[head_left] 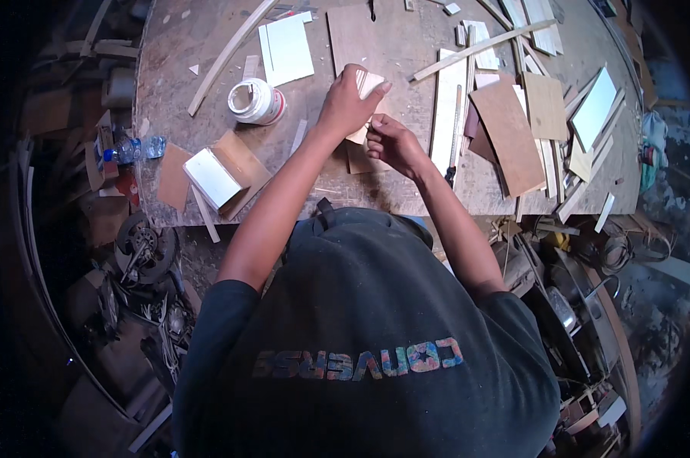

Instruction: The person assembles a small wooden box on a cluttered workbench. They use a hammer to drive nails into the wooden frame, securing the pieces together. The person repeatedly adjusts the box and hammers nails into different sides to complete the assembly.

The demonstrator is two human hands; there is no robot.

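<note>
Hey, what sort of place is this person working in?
Most likely a woodworking shop: a worn workbench strewn with brown board pieces and wooden strips, with a pale piece in the left hand.

A worn worktable fills twelve o'clock under cool light; mottled grey floor (rather dim) lies towards four o'clock, with deep shadow at nine o'clock.

Striped pale wood, white tub
</note>
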